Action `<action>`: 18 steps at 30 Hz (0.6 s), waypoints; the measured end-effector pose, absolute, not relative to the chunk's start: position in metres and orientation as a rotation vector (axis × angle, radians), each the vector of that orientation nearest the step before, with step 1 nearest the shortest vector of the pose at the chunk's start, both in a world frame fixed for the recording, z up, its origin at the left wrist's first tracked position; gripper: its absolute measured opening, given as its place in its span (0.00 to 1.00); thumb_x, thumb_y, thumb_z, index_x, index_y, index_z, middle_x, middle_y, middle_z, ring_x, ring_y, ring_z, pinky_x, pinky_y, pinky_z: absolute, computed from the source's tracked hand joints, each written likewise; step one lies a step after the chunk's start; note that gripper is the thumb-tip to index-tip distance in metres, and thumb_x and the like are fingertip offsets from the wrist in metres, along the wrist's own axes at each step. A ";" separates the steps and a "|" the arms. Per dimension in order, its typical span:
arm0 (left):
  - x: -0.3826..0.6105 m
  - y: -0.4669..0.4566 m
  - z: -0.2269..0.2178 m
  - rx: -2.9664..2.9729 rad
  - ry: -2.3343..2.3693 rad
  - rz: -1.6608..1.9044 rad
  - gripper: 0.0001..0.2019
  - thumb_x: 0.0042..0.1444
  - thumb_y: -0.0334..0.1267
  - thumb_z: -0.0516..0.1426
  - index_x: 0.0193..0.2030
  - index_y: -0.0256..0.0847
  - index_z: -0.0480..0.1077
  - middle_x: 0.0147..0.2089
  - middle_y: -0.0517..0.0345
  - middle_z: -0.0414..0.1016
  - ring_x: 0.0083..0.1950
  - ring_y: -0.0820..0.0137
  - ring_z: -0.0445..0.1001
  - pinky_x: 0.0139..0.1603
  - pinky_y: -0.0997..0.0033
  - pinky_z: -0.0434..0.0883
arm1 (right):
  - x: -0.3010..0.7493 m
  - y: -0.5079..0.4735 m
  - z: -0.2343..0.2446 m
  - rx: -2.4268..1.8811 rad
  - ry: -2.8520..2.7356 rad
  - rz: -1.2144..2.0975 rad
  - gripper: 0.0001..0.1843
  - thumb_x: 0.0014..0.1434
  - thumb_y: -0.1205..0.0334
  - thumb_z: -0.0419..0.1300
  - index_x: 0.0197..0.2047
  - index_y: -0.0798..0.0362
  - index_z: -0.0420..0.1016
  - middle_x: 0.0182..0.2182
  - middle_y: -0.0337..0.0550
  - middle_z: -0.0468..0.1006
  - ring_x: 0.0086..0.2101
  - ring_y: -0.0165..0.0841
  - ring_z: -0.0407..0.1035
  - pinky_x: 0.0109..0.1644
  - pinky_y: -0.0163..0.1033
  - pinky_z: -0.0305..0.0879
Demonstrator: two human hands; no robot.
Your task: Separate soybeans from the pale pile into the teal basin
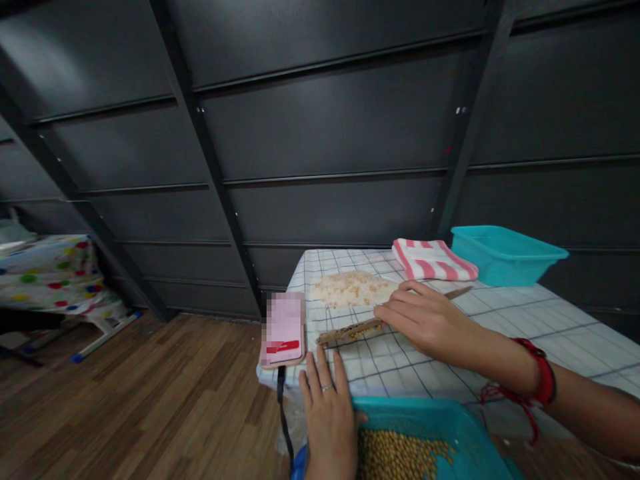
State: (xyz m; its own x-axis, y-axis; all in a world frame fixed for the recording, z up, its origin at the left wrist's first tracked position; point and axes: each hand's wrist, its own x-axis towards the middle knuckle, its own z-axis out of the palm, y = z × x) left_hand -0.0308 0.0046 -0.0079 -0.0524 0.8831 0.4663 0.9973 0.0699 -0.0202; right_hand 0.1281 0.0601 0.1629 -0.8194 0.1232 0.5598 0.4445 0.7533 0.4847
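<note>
My right hand (430, 320) is closed around a long, thin brown slat (350, 331), its fingers pinching it from above. The slat lies slantwise on the checked cloth, and its narrow far end shows beyond my hand. A few yellow soybeans lie along its near edge. My left hand (330, 413) rests flat with fingers spread at the table's front edge, fingertips close to the slat's left end. Beside its palm is a teal basin (415, 405) holding many soybeans (395, 453). Behind the slat lies a spread of white rice mixed with soybeans (353, 288).
A pink phone (285, 330) with a black strap lies at the table's left corner. Toward the back right are a folded pink-and-white striped towel (434, 260) and a second teal basin (505, 257). A dark panelled wall (330, 133) stands behind; another table (50, 277) is far left.
</note>
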 end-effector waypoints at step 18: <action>-0.031 0.001 0.000 -1.915 -2.005 -0.429 0.41 0.33 0.44 0.64 0.58 0.40 0.58 0.62 0.47 0.58 0.63 0.47 0.52 0.59 0.45 0.57 | 0.140 0.067 0.166 -0.449 -2.474 -0.833 0.17 0.61 0.75 0.41 0.35 0.58 0.70 0.25 0.42 0.72 0.29 0.32 0.61 0.37 0.39 0.55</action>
State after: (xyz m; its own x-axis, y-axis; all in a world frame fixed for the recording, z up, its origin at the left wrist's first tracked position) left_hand -0.0307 0.0012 0.0001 -0.0381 0.8978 0.4387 0.9987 0.0484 -0.0125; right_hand 0.1401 0.0672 0.1655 -0.8270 0.1491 0.5420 0.4466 0.7598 0.4725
